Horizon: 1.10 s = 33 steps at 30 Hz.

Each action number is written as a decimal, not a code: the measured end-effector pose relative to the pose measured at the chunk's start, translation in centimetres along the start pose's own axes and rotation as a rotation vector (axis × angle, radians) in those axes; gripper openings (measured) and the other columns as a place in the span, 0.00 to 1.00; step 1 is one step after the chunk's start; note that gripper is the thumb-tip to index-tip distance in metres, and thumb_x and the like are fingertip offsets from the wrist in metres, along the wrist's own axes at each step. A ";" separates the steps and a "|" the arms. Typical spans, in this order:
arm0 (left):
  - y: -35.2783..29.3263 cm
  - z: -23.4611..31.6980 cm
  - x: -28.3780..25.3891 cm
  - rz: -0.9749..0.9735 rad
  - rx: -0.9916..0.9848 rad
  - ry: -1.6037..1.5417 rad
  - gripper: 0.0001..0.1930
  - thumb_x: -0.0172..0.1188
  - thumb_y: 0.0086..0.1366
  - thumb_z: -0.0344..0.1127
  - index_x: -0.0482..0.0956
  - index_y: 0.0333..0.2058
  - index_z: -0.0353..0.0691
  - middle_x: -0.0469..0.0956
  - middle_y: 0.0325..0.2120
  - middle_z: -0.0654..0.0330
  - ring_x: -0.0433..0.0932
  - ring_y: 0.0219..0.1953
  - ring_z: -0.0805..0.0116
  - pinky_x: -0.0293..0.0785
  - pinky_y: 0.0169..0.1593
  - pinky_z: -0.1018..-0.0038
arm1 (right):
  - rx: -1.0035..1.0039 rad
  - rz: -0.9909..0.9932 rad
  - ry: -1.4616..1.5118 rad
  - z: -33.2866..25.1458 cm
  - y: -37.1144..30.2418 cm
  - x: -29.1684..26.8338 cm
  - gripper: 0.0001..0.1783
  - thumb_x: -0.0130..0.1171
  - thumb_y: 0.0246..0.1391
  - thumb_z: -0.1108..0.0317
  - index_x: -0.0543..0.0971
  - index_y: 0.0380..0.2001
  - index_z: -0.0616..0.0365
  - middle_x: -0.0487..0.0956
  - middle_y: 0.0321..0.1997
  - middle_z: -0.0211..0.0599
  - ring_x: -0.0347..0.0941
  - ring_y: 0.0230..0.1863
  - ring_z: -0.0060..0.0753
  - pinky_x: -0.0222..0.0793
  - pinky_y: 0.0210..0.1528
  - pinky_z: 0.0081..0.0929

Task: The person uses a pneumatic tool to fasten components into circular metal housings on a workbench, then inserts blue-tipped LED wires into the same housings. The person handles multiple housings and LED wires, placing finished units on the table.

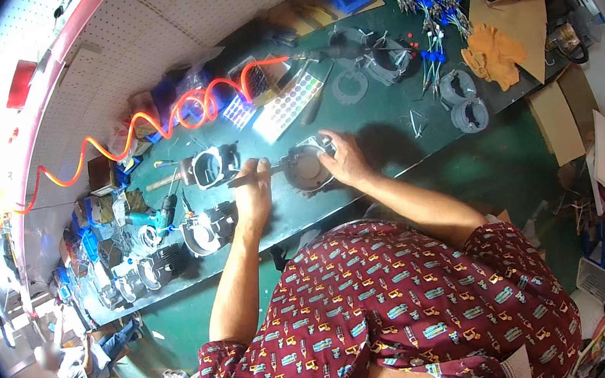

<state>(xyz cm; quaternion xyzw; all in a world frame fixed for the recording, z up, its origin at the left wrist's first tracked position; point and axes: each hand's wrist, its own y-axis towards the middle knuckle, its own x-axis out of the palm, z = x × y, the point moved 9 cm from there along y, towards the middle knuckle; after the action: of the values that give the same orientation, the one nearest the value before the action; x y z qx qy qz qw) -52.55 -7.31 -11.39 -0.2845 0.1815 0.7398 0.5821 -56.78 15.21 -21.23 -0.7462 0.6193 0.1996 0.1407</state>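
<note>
A round grey metal motor housing (307, 170) stands on the green bench in front of me, its open side up. My right hand (345, 158) is closed on its right rim, thumb on the near side and fingers toward the far edge. My left hand (253, 193) grips a dark, narrow hand tool (276, 169) whose end reaches to the housing's left edge. Its exact kind is too small to make out. Just left of that hand another open housing (214, 167) lies on its side, and a finned motor housing (208, 231) sits nearer the bench edge.
More finned housings (161, 267) line the left front, near a teal power drill (162, 215). A coiled orange air hose (142, 117) crosses the back. Grey stators (468, 115), orange gloves (494, 56) and blue-capped wires (438, 0) lie right. A person (87, 358) sits far left.
</note>
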 end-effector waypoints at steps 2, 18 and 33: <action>0.9 -0.4 0.9 -0.042 -0.011 0.044 0.17 0.54 0.73 0.38 0.75 0.26 0.32 0.70 0.16 0.59 0.64 0.21 0.72 0.62 0.27 0.67 | -0.002 -0.001 -0.003 0.0 -0.1 0.0 0.30 0.67 0.52 0.65 0.74 0.58 0.56 0.77 0.56 0.48 0.69 0.59 0.53 0.66 0.63 0.44; 7.2 1.5 4.0 -0.309 0.019 0.445 0.22 0.56 0.67 0.47 0.82 0.38 0.29 0.82 0.34 0.35 0.82 0.42 0.35 0.78 0.46 0.50 | -0.032 0.059 0.026 -0.3 0.0 -0.4 0.29 0.69 0.53 0.61 0.76 0.57 0.62 0.80 0.53 0.50 0.70 0.57 0.55 0.67 0.61 0.45; 1.8 2.8 3.3 -0.155 0.090 0.388 0.16 0.55 0.69 0.42 0.78 0.32 0.32 0.79 0.27 0.36 0.80 0.34 0.33 0.76 0.39 0.49 | -0.028 0.056 -0.012 -0.7 0.0 -0.5 0.30 0.68 0.53 0.63 0.75 0.57 0.63 0.78 0.55 0.52 0.70 0.58 0.55 0.65 0.63 0.45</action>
<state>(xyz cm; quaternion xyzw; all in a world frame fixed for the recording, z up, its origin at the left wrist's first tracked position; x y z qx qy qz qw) -55.38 -3.60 -11.36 -0.4082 0.3007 0.6154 0.6036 -56.77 15.31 -20.43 -0.7294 0.6362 0.2163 0.1283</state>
